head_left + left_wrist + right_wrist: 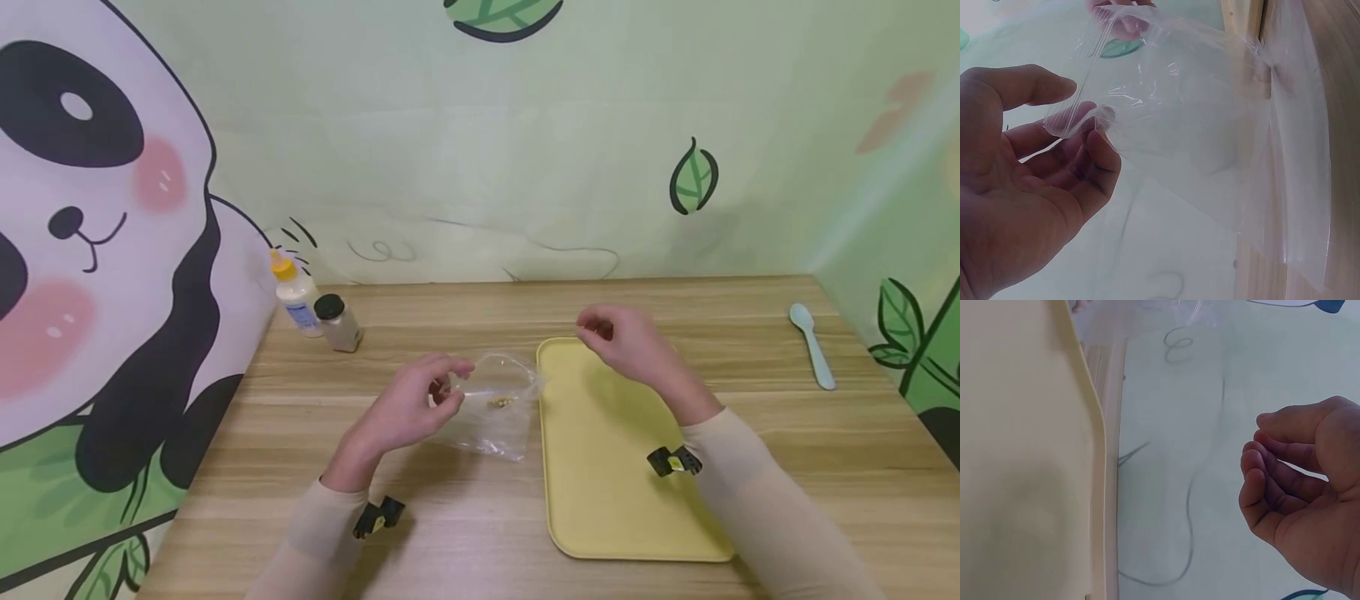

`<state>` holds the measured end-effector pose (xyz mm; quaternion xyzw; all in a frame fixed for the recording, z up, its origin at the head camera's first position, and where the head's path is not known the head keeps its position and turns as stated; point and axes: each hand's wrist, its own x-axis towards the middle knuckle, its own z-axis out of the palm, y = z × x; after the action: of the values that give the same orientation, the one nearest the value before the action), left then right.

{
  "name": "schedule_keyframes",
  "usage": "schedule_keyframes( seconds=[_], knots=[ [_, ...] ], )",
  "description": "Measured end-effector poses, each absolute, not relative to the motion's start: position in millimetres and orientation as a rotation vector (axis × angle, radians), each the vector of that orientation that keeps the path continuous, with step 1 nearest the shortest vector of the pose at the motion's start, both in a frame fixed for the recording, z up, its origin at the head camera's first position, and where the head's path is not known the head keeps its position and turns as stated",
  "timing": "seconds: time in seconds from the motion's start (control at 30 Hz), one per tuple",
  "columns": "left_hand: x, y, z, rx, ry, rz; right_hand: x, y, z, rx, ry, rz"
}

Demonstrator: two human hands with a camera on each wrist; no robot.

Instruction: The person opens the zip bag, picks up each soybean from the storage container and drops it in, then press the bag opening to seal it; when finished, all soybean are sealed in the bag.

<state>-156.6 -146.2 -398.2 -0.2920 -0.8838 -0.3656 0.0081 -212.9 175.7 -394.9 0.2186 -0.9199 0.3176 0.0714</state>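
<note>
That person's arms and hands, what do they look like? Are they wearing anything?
The left sleeve and right sleeve are long, plain and pale beige. Near each wrist sits a small black gadget with a yellow mark. The left hand and right hand wear no gloves.

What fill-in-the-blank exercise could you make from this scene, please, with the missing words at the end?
The ____ hand holds the clear bag.
The tray is ____ in colour.
The jar has a ____ lid.
In the head view, the spoon lies to the ____ of the tray.

Missing words: left; yellow; black; right.
</note>
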Motion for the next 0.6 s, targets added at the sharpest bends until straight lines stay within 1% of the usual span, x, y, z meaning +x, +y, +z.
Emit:
schedule_keyframes(
  seconds=[0.6],
  knots=[
    [-157.0,-146.7,-397.3,-0.912,-2.762,-1.129,-227.0,208.5,-410.7,0.487,-2.831,0.894]
  ],
)
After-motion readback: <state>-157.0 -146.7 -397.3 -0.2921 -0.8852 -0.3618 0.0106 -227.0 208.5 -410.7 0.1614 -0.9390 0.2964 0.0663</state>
